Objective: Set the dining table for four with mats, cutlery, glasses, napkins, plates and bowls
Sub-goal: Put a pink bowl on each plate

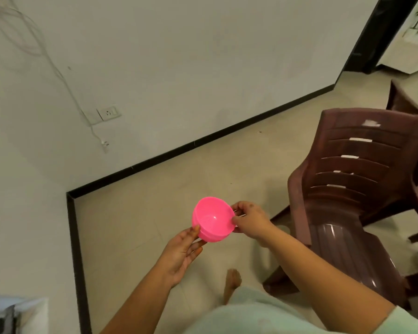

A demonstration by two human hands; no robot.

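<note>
Both hands hold a pink bowl (212, 219) at frame centre: left hand (182, 253) under it, right hand (250, 221) w/ grip pinching the rim. Desk (413, 97) barely visible at right edge, so progress can't be judged; bowl not yet placed.

There is a single view, from a wide-angle camera worn on the person's head, and no second view shares the scene. It looks forward and steeply down, past the person's chest and both forearms, which enter from the bottom edge. The left hand (182, 251) and right hand (250, 221) sit near the middle of the frame, close to the lens, with the tiled floor (135, 213) below them. The horizon is tilted: the black skirting board (203, 138) runs diagonally upward to the right. The white wall (179, 56) fills the upper left, a brown plastic chair (352, 189) the right side. Straight lines bend toward the frame edges.
</note>
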